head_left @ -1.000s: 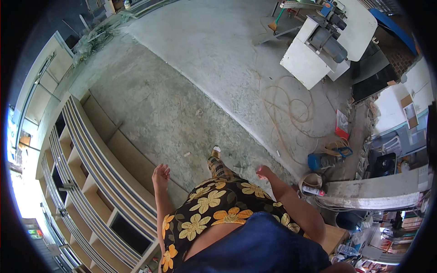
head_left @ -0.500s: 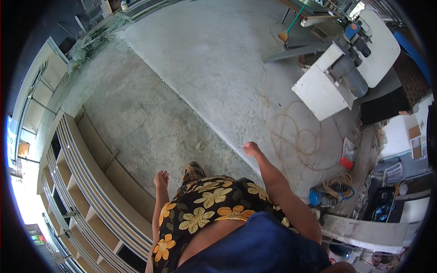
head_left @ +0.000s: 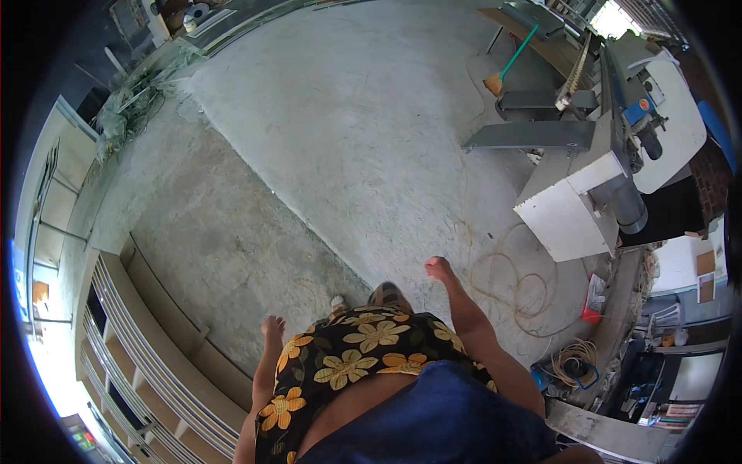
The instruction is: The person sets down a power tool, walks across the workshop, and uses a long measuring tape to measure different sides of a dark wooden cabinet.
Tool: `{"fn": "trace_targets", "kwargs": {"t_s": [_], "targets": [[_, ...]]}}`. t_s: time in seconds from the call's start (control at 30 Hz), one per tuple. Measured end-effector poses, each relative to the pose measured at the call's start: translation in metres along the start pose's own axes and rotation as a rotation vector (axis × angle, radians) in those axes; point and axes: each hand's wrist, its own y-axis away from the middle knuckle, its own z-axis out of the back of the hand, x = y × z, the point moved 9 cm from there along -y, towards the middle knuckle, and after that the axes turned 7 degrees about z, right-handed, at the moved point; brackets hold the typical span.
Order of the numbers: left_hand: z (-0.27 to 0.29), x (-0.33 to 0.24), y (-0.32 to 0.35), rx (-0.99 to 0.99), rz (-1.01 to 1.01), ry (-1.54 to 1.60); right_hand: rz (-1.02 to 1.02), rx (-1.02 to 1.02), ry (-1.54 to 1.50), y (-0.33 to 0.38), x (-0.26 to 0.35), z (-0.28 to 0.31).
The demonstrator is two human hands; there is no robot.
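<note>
My left hand (head_left: 272, 326) hangs beside my flower-patterned shorts (head_left: 369, 338), over the rough concrete floor, with its fingers loosely apart and nothing in them. Its nearest object is the long beige cabinet frame (head_left: 202, 331) with striped edges, but it does not touch it. Out in front on the other side, my right hand (head_left: 438, 268) is held over the smoother floor. Its fingers are curled in, and no object shows in them. A coiled pale hose (head_left: 519, 282) lies on the floor beyond it. One shoe (head_left: 389, 295) shows past the shorts.
At the right stands a white-and-grey machine (head_left: 572, 209) with a motor. A broom (head_left: 495, 83) with a green handle leans near a table at the far right. Hose loops hang on a blue reel (head_left: 573, 363). Clear plastic sheeting (head_left: 127, 120) is heaped at the far left.
I have stepped forward, and the other foot now leads. The machine and hose sit lower in view. Both hands stay without objects, the left one a little lower.
</note>
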Motion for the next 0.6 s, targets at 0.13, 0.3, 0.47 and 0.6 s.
{"fn": "trace_targets", "kwargs": {"t_s": [0.13, 0.3, 0.47, 0.6], "targets": [[-0.157, -0.107, -0.009, 0.05, -0.087, -0.281, -0.12, 0.026, 0.008, -0.042, -0.058, 0.042], [-0.295, -0.197, -0.007, 0.02, -0.173, -0.285, -0.639, 0.137, -0.202, -0.096, -0.08, 0.08], [-0.432, -0.253, -0.005, 0.013, -0.212, -0.212, -0.372, 0.252, -0.081, -0.233, -0.059, 0.173], [-0.474, -0.284, 0.017, -0.168, -0.178, -0.228, -0.309, 0.08, -0.127, -0.354, 0.023, 0.273]]}}
